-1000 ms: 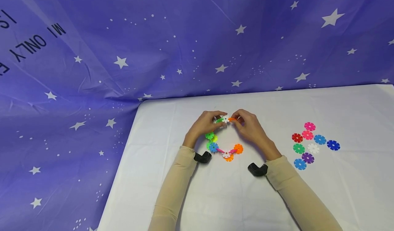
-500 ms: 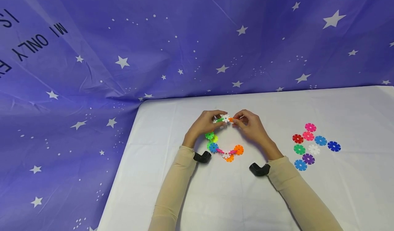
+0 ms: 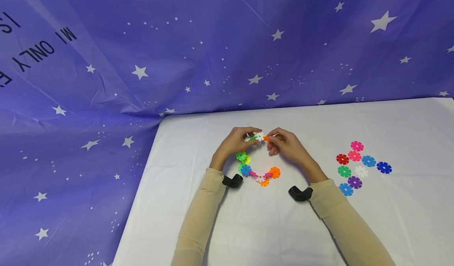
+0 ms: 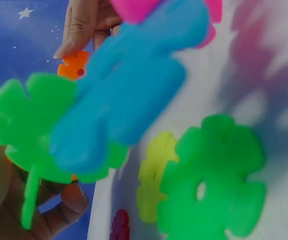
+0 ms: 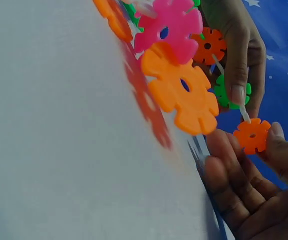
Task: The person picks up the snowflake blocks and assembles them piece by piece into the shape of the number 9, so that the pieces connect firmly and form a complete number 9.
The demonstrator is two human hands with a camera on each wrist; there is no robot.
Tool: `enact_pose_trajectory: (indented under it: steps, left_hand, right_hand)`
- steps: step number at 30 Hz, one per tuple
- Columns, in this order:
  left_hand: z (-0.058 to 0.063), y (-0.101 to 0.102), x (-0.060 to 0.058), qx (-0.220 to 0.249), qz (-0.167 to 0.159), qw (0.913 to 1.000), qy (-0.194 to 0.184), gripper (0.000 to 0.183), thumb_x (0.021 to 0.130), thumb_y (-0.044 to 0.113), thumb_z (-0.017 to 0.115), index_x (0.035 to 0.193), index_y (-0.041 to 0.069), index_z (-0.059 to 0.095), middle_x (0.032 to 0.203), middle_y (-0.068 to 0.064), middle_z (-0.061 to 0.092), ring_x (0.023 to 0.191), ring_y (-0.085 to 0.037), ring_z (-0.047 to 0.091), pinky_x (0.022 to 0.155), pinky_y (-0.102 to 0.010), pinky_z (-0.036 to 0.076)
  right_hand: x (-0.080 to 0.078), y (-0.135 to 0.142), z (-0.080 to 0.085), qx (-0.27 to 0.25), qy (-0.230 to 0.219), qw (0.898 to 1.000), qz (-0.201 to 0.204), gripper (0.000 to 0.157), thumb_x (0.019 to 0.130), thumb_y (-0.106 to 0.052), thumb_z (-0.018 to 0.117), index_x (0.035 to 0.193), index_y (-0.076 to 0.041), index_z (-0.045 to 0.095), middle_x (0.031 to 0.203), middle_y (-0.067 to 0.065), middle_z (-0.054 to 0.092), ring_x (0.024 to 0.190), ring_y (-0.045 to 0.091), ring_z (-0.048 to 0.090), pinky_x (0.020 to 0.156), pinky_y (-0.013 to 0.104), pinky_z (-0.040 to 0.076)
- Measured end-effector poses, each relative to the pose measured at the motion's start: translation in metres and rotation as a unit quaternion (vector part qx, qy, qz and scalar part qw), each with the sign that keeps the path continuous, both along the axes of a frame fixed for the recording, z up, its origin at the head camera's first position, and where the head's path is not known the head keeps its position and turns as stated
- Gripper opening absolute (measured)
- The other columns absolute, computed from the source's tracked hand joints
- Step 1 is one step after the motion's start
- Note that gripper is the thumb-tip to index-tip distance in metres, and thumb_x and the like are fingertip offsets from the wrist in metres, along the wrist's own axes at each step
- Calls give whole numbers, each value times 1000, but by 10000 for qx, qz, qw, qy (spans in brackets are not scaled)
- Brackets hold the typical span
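A chain of notched plastic snowflake discs curves between my hands, in green, blue, pink, white and orange. My left hand (image 3: pixel 234 142) grips its far end, thumb and fingers around a green disc (image 5: pixel 229 92) beside a white disc (image 3: pixel 260 136). My right hand (image 3: pixel 289 146) pinches an orange disc (image 5: pixel 252 136) that joins the white one, seen edge-on in the right wrist view. The chain's other end hangs nearer me, with a blue disc (image 3: pixel 246 170) and a last orange disc (image 3: pixel 274 172). My palm hides part of the chain's left side.
Several loose discs lie on the white tablecloth (image 3: pixel 269 226) to the right, among them a red disc (image 3: pixel 342 159), a white disc (image 3: pixel 361 171) and a dark blue disc (image 3: pixel 384 168). A purple starry cloth (image 3: pixel 220 53) hangs behind the table.
My right hand keeps its pinch on the orange disc while the wrist turns slightly and its lower fingers spread downward. The left hand and the chain stay nearly still.
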State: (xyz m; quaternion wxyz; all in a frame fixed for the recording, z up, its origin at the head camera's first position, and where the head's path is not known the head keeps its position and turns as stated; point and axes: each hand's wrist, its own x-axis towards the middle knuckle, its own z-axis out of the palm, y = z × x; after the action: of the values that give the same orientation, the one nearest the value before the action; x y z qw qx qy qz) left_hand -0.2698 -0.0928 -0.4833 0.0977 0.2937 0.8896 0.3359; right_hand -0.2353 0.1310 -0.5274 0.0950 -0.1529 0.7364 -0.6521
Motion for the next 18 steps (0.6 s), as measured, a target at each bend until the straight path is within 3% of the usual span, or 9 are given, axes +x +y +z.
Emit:
enact_pose_trajectory:
  steps: [10, 18]
  left_hand:
    - [-4, 3, 2, 236, 27, 9995, 201, 39, 90, 21, 71, 128, 12, 66, 114, -6, 71, 94, -15, 62, 80, -27, 50]
    - [-6, 7, 2, 112, -158, 9969, 761, 38, 91, 23, 70, 126, 9, 67, 110, -6, 72, 87, -13, 61, 80, -26, 49]
  right_hand:
    - [0, -4, 1, -304, -264, 9987, -304, 30, 100, -17, 55, 101, 13, 57, 88, 32, 65, 66, 24, 71, 64, 33, 59]
    - [3, -5, 4, -433, -469, 9969, -459, 29, 100, -14, 57, 96, 15, 57, 87, 34, 64, 64, 22, 70, 63, 34, 59]
